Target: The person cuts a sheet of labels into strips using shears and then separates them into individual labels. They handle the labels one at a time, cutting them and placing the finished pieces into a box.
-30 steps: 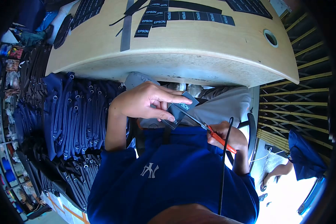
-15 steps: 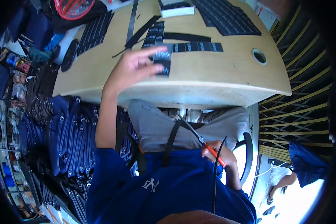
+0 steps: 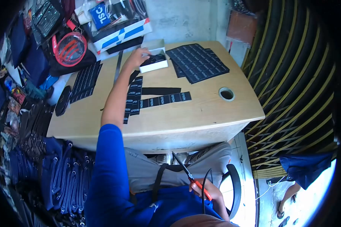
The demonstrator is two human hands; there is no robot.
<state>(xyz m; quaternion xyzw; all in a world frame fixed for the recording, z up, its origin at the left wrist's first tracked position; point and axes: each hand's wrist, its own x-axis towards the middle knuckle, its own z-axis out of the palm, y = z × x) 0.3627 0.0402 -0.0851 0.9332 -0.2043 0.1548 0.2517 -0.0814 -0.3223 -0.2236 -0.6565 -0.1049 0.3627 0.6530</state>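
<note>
My left hand (image 3: 137,58) reaches over the left edge of a white open box (image 3: 154,66) holding dark pieces; its fingers are bent at the box and what they grip, if anything, is too small to tell. Low over my lap, my right hand (image 3: 208,190) is wrapped round the orange handles of long scissors (image 3: 186,171), their blades pointing up and left. Strips of black labels (image 3: 166,100) with white lettering lie on the wooden table (image 3: 212,113), beside a plain black strip (image 3: 161,91).
Label sheets (image 3: 201,62) lie at the back right, more labels (image 3: 86,81) at the left. A round hole (image 3: 226,94) is at the table's right. A red basket (image 3: 70,49) stands back left; blue bags (image 3: 64,181) hang below. A person's leg (image 3: 290,196) shows far right.
My left hand has moved from above the labels near the front edge to the white box at the back. The view has tilted up. My right hand still holds the scissors.
</note>
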